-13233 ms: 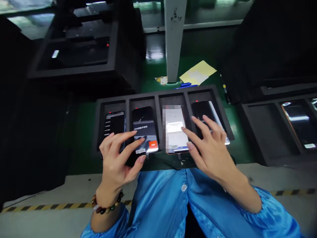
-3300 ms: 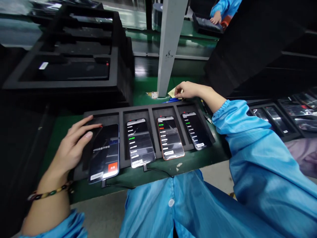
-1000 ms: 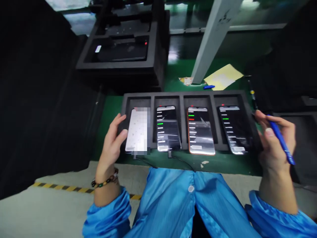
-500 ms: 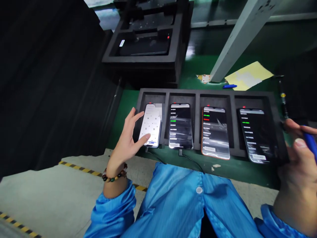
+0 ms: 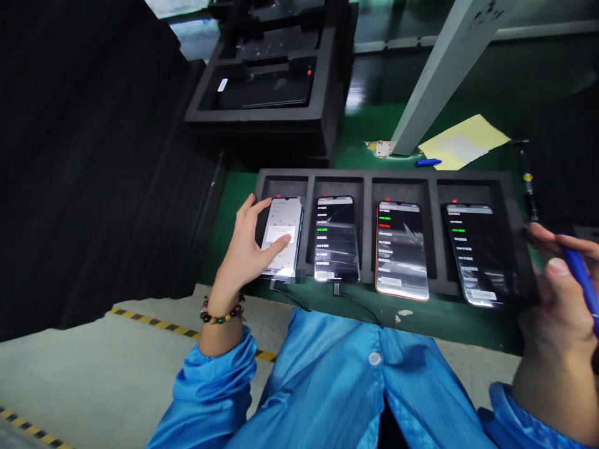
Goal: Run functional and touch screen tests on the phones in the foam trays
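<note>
Your left hand [image 5: 241,252] is spread wide over the 1st phone [image 5: 279,215], at the left end of the black foam tray [image 5: 368,215]. The thumb is over the pale pop-up and the fingers lie along the upper left edge; whether the thumb presses the glass, you cannot tell from here. Your right hand [image 5: 566,305] is closed around a blue pen [image 5: 579,268], beside the tray's right end.

The tray has 4 compartments, with 1 phone at each, the lower ends resting towards you. The 2nd phone [image 5: 337,246], the 3rd phone [image 5: 403,252] and the 4th phone [image 5: 484,252] all show dark lists. Each list has 1 green line, and the 3rd phone adds 1 red line just under it. Judging by that, those 3 screens have a result marked, while the 1st phone is not at its list yet and its pop-up is open. The small text is too fine to read surely.

A black cable [image 5: 358,307] meets the bottom of the 2nd phone, and another cable [image 5: 287,293] sits at the bottom of the 1st phone. Behind the tray, a blue cap [image 5: 428,163] lies beside yellow paper [image 5: 458,146], near the grey post [image 5: 440,84].
</note>
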A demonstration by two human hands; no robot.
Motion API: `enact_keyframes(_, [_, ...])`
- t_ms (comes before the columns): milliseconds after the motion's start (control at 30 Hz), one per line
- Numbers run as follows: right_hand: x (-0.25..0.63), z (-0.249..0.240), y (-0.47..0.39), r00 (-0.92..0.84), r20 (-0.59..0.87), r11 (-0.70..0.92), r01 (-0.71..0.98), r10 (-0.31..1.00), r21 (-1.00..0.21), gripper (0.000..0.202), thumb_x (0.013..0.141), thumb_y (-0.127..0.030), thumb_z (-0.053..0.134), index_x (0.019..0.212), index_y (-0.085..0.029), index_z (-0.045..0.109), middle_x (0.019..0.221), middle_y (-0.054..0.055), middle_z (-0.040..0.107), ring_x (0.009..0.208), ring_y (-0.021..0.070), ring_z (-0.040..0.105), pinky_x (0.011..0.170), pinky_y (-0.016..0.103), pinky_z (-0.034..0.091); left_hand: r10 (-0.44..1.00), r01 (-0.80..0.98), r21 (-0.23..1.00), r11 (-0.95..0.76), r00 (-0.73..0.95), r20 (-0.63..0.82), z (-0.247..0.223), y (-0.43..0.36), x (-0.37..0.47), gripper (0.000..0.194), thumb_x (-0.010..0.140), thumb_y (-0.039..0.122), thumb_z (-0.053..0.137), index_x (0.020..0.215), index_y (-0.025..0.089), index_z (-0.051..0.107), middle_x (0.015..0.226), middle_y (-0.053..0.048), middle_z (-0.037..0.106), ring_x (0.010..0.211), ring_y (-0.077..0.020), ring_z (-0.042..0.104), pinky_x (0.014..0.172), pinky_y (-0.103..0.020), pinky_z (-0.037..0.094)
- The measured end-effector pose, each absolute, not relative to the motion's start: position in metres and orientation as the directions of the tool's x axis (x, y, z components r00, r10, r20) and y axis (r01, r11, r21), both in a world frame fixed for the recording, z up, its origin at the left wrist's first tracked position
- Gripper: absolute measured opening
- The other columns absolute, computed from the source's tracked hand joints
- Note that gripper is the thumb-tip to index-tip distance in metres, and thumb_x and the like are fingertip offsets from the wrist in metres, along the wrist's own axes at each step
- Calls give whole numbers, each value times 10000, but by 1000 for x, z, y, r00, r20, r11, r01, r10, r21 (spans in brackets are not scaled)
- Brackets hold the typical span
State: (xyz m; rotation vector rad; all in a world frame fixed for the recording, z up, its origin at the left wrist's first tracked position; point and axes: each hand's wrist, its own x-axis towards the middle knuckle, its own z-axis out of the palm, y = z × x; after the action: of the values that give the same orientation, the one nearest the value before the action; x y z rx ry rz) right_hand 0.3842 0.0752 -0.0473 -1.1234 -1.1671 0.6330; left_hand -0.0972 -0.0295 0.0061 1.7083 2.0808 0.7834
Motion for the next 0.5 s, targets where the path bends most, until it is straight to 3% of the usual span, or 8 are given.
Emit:
enact_keyframes(167, [383,-45,74,299,383,355,144,874,-924,535,702,-399,857,1197,-224,758,1201,103,836,1248,399,767,1251,799,398,953,786,603,134,-269,138,1,-29,-95,792,898,582,809,1563,261,524,1729,-191,413,1688,-388,305,1370,-636,292])
enact_keyframes(333, [381,-46,73,307,399,351,201,864,-914,531,765,-513,865,1209,-242,760,1199,107,832,1249,400,769,1239,787,424,926,717,688,113,-327,188,-6,-31,-99,630,968,546,738,1511,266,586,1699,-163,479,1650,-337,396,1375,-571,315])
enact_keyframes(500, [372,-41,69,375,309,267,160,874,-950,438,997,-630,697,1168,-229,739,1190,120,841,1228,334,788,1174,700,541,860,585,803,113,-463,216,-18,-32,-100,445,1010,490,661,1389,258,657,1602,-112,612,1528,-289,569,1310,-477,447])
